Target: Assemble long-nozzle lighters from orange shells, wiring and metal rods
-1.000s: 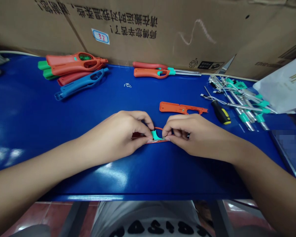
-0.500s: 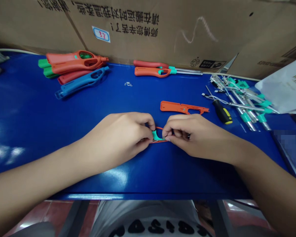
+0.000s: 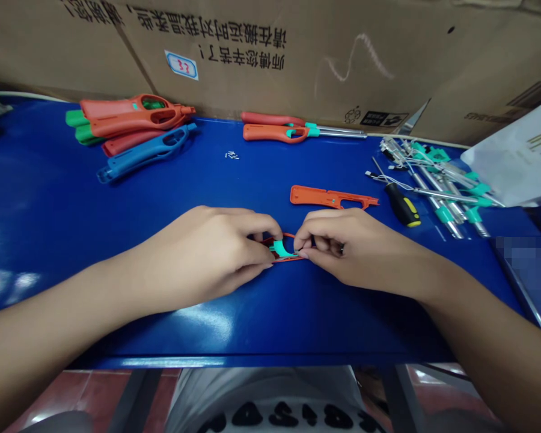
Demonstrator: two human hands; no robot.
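Observation:
Between my hands lies an orange lighter casing half (image 3: pixel 288 259) with a teal trigger (image 3: pixel 280 248) seated in it. The fingers of my left hand (image 3: pixel 228 249) curl around the casing's left part, thumb on the near edge and fingertips at the far edge. My right hand (image 3: pixel 342 243) pinches at the right end of the casing beside the trigger; whatever small part sits in that pinch is hidden. Just beyond my right hand is a matching orange casing half (image 3: pixel 318 196), its inner side up.
Stacked lighter casings (image 3: pixel 130 117) lie at the back left, with small screws (image 3: pixel 232 155) nearby. Two assembled lighters (image 3: pixel 275 133) rest against the cardboard box (image 3: pixel 234 84). At right are a black-yellow screwdriver (image 3: pixel 402 204), several metal lighter tubes (image 3: pixel 446 189) and a white bag (image 3: pixel 514 156).
My left fingers have loosened and drawn slightly left, uncovering more of the teal trigger. My right hand keeps its pinch at the casing's right end. The whole view has shifted a little.

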